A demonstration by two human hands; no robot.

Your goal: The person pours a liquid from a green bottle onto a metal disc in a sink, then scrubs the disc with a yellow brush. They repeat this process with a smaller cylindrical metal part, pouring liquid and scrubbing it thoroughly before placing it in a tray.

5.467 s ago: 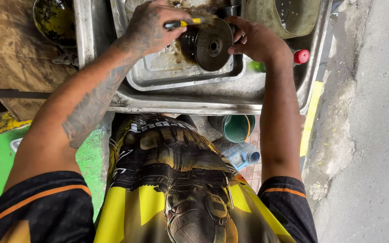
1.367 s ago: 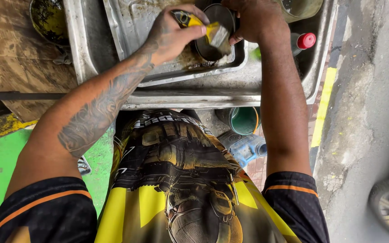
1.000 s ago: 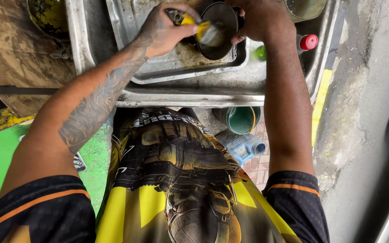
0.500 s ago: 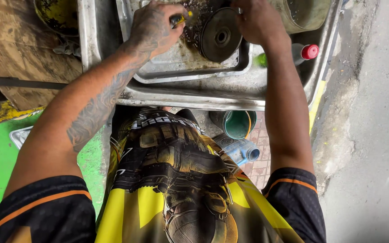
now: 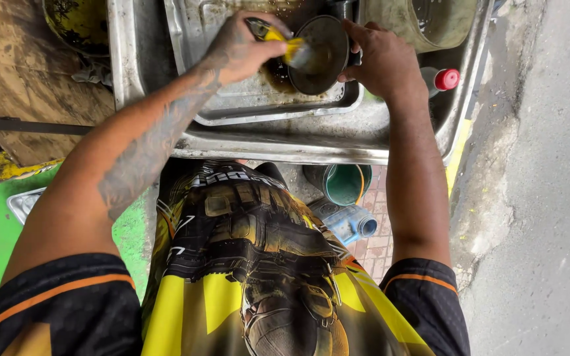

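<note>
Left hand (image 5: 235,49) grips yellow brush (image 5: 284,47), right hand (image 5: 384,62) grips greasy round part (image 5: 321,45); part could slip into metal tray (image 5: 258,109).

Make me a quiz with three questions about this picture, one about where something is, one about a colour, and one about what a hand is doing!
1. Where is the green bucket?
A. below the metal sink
B. inside the tray
C. on the cardboard

2. What colour is the bottle cap?
A. blue
B. red
C. white

3. What is the left hand doing?
A. resting open
B. gripping a yellow-handled brush
C. holding a cup

Answers:
1 A, it shows under the sink's front edge.
2 B, the cap beside the right hand is red.
3 B, its fingers wrap the handle against the round disc.
</note>
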